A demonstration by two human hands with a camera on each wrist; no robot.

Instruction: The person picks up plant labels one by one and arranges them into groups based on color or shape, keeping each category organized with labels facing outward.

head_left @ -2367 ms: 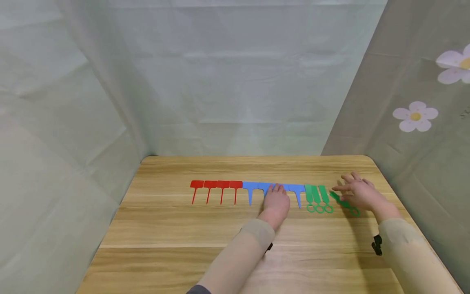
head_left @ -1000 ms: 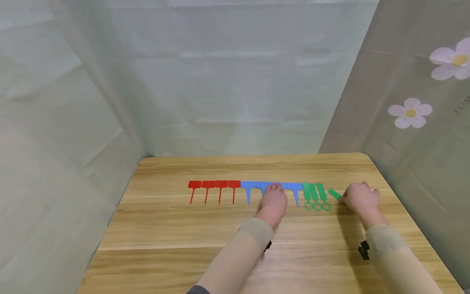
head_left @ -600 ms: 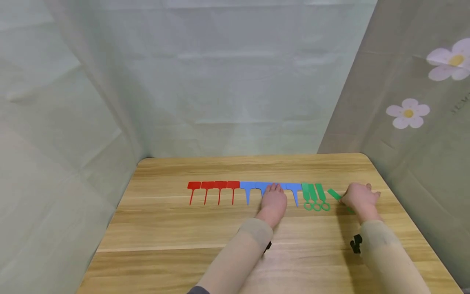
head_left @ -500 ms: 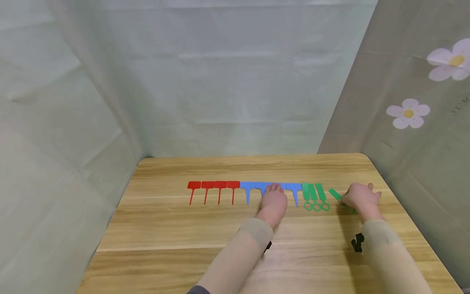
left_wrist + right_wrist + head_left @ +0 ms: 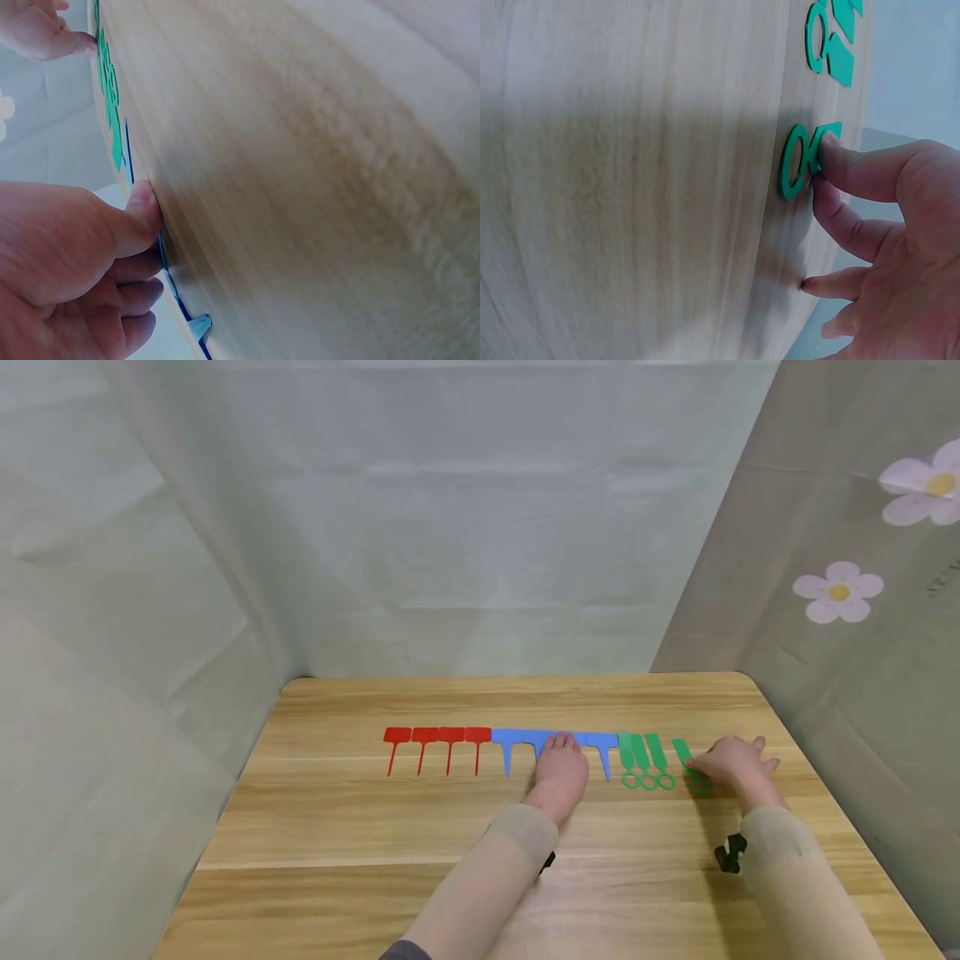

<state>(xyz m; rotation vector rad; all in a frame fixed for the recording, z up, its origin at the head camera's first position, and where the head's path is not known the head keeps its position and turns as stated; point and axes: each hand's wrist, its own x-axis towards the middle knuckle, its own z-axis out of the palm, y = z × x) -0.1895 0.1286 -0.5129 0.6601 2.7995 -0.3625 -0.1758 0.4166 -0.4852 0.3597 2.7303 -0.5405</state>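
Note:
In the head view my left hand (image 5: 562, 777) rests flat on the middle of a row of blue T-shaped plant labels (image 5: 602, 742), hiding part of them. Its thumb touches the tabletop edge of a label in the left wrist view. My right hand (image 5: 735, 764) pinches a green ring-ended tag (image 5: 682, 750) between thumb and index finger; in the right wrist view the tag's ring (image 5: 786, 169) lies at the table surface. Three similar green tags (image 5: 639, 752) lie side by side just left of it. Red T-shaped plant labels (image 5: 452, 734), several of them, continue the row leftward.
The wooden table (image 5: 337, 827) carries the whole row near its far side. Pale cloth (image 5: 480, 527) hangs behind it and at both sides, with white flowers (image 5: 838, 592) printed on the right. Black straps or mounts (image 5: 730, 853) show at the wrists.
My right hand came down onto the loose green tag and pinched it. The tag has turned more upright, closer in line with the other green ones. My left hand has stayed put.

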